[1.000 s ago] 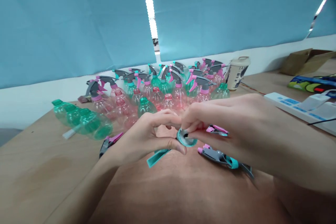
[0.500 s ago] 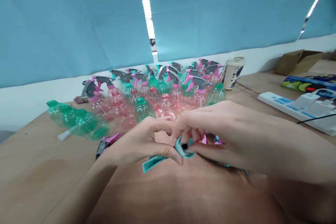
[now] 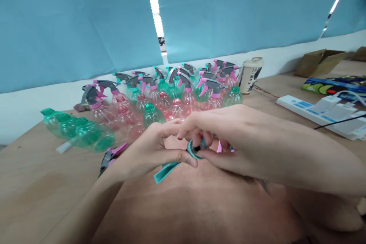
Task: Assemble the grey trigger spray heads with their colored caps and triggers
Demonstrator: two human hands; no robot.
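Note:
My left hand (image 3: pixel 160 145) is closed around a teal spray head (image 3: pixel 166 171), its trigger sticking out below the thumb. The collar end of the spray head, with a dark opening inside, faces me. My right hand (image 3: pixel 225 133) pinches at that collar with thumb and fingers; whether it also holds a small part is hidden. Left of my wrist lies a grey-and-pink spray head (image 3: pixel 111 157) on the table. More pink and teal pieces are partly covered by my right hand. Beyond both hands stand pink bottles (image 3: pixel 176 109) and a green bottle (image 3: pixel 153 116) without spray heads.
Several spray bottles with heads fitted (image 3: pixel 187 91) stand at the back. Green bottles (image 3: pixel 85 131) lie on their sides at the left. A patterned cup (image 3: pixel 251 76), a white power strip (image 3: pixel 303 110) with plugs and cables, and a cardboard box (image 3: pixel 320 63) are to the right.
The view has shifted slightly, so the scene sits a little further left and higher. Both hands stay at the spray head; my right fingers now cover more of its collar.

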